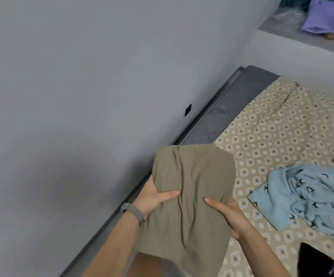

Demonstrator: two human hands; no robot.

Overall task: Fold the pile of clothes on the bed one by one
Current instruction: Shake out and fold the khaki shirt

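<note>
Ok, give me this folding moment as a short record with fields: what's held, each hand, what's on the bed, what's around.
held item: khaki garment, folded, held up over the bed's edge
left hand: grips garment's left side, thumb on top
right hand: grips garment's right side, thumb on top
left wrist: grey band
on bed: light blue patterned garment, crumpled, unfolded
bed sheet: beige, diamond pattern
shelf: purple cloth

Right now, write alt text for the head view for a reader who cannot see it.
Both hands hold a folded khaki garment above the edge of a bed with a beige patterned sheet, the left hand and right hand each gripping a side. A crumpled light blue garment with small dark marks lies on the sheet to the right.
</note>
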